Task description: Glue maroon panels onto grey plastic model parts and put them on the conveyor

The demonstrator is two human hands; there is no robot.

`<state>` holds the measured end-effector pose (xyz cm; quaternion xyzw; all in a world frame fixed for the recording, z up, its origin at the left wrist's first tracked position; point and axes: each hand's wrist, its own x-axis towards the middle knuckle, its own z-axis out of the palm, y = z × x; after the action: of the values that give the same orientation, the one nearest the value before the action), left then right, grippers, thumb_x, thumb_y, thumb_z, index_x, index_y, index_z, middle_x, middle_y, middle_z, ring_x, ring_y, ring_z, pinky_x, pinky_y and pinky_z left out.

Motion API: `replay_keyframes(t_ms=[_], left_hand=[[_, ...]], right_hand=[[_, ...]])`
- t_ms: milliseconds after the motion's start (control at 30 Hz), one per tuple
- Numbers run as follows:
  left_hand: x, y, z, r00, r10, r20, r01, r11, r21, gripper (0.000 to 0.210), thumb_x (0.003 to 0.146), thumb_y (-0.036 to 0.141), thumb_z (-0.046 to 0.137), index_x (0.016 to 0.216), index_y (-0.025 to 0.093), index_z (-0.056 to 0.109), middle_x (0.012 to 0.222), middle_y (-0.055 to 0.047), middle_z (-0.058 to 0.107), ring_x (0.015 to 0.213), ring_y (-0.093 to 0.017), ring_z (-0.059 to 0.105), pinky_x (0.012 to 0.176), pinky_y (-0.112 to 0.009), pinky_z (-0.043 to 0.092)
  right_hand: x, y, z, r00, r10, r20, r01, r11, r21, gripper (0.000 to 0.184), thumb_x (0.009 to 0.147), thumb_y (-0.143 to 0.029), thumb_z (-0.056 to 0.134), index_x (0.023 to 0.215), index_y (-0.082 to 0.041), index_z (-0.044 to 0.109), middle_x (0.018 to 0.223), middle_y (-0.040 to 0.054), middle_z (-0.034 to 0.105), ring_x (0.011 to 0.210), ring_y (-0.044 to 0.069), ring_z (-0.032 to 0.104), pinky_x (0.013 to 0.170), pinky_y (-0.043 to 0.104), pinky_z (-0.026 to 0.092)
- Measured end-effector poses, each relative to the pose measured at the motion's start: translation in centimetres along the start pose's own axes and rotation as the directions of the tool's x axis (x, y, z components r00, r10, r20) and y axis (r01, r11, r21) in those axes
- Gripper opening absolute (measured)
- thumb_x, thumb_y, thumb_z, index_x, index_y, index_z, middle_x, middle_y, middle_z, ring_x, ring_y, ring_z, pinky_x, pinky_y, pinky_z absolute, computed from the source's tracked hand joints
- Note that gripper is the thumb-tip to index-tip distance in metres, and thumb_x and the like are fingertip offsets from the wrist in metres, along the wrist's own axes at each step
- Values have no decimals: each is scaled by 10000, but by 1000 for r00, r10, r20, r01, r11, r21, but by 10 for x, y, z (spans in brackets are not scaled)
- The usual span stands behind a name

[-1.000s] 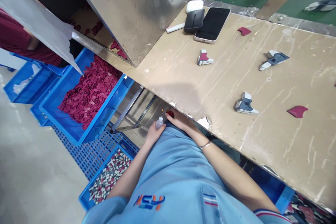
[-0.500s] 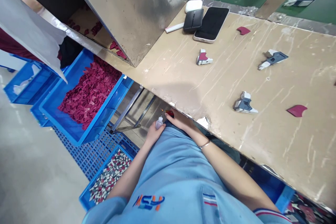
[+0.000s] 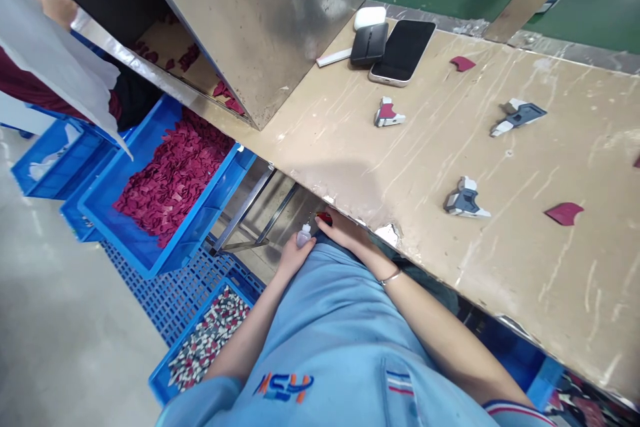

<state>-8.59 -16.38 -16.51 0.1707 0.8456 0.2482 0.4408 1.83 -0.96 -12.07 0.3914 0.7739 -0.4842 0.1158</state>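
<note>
Below the table's front edge, my left hand [image 3: 294,255] is closed around a small translucent squeeze bottle [image 3: 303,235] with a white, narrow nozzle pointing up. Close beside it, my right hand [image 3: 341,227] is closed on a small red lighter [image 3: 325,217], partly hidden by the fingers. The lighter's end faces the bottle's tip, a short gap away. On the table above lie a grey-and-white plastic part [image 3: 465,198], another one [image 3: 519,116], a white part with a maroon face [image 3: 388,113] and loose maroon pieces [image 3: 565,213].
A black phone [image 3: 404,50], a dark flat case [image 3: 369,43] and a white case [image 3: 370,17] lie by a metal partition [image 3: 260,27]. Blue crates of maroon pieces [image 3: 170,180] and mixed parts [image 3: 210,337] stand left. Another person's hand [image 3: 55,3] shows at upper left.
A small orange flame near the bottle's tip has shrunk to a faint speck. Both hands stay almost in place. The other person's hand at upper left shows more clearly.
</note>
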Motion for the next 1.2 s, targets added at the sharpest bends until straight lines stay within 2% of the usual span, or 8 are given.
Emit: replay_keyframes(t_ms=[467, 633, 733, 800, 867, 900, 1000, 1200], left_hand=[[3, -4, 3, 997, 46, -68, -49, 997, -53, 378, 1046, 391, 729, 1347, 167, 681, 1343, -116, 712, 1148, -266, 732, 977, -483, 652], [-14, 11, -20, 946, 225, -232, -251, 964, -87, 312, 1055, 400, 718, 1241, 150, 700, 1158, -77, 742, 946, -199, 741, 821, -378, 663], [-32, 33, -49, 838, 374, -397, -444, 891, -99, 278, 1020, 417, 742, 985, 156, 654, 822, 16, 669, 658, -125, 643, 625, -268, 575], [-44, 57, -66, 738, 481, -474, -588, 802, -102, 307, 946, 441, 777, 926, 195, 595, 757, 35, 654, 614, -135, 653, 589, -259, 559], [-55, 88, -73, 652, 588, -478, -708, 697, -108, 292, 893, 422, 795, 921, 215, 591, 765, 37, 682, 620, -147, 685, 623, -276, 596], [-60, 106, -73, 620, 637, -458, -751, 650, -112, 275, 865, 394, 816, 928, 216, 616, 772, 35, 700, 636, -153, 701, 650, -283, 614], [-72, 165, -56, 517, 813, -267, -855, 503, -126, 211, 816, 290, 868, 938, 216, 712, 801, 18, 760, 718, -168, 752, 721, -276, 641], [-91, 253, -2, 111, 979, 171, -968, 145, -206, 204, 934, 407, 855, 1049, 263, 769, 973, -16, 793, 913, -176, 768, 843, -263, 643]], right_hand=[[-3, -9, -2, 995, -99, -16, 100, 995, 21, 365, 1066, -422, 701, 1357, -203, 676, 1392, 111, 688, 1185, 256, 712, 1013, 485, 638], [-77, -13, -22, 939, -344, 12, 341, 934, 107, 390, 1062, -550, 674, 969, -177, 742, 917, 46, 759, 840, 186, 733, 787, 324, 607], [-152, 12, -55, 865, -494, -90, 502, 856, 125, 592, 950, -813, 652, 997, -233, 756, 822, 19, 744, 739, 177, 708, 691, 296, 553], [-196, 45, -88, 684, -514, -517, 546, 831, -104, 606, 1072, -774, 429, 1165, -264, 744, 913, 53, 775, 779, 195, 727, 685, 313, 550], [-225, 87, -124, 422, -293, -858, 96, 956, -279, 424, 1124, -617, 470, 1110, -305, 756, 862, 38, 747, 710, 194, 676, 638, 323, 486], [-233, 109, -141, 360, -206, -910, -46, 970, -238, 371, 1100, -581, 552, 1118, -285, 776, 857, 64, 729, 697, 212, 642, 620, 343, 442], [-237, 162, -183, 287, -9, -958, -316, 943, -103, 417, 1065, -564, 557, 949, -265, 822, 898, 116, 739, 713, 236, 592, 582, 361, 299], [-240, 160, -197, 147, 86, -985, -311, 950, 37, 490, 1021, -609, 513, 1068, -212, 797, 982, 163, 737, 822, 284, 618, 703, 410, 400]])
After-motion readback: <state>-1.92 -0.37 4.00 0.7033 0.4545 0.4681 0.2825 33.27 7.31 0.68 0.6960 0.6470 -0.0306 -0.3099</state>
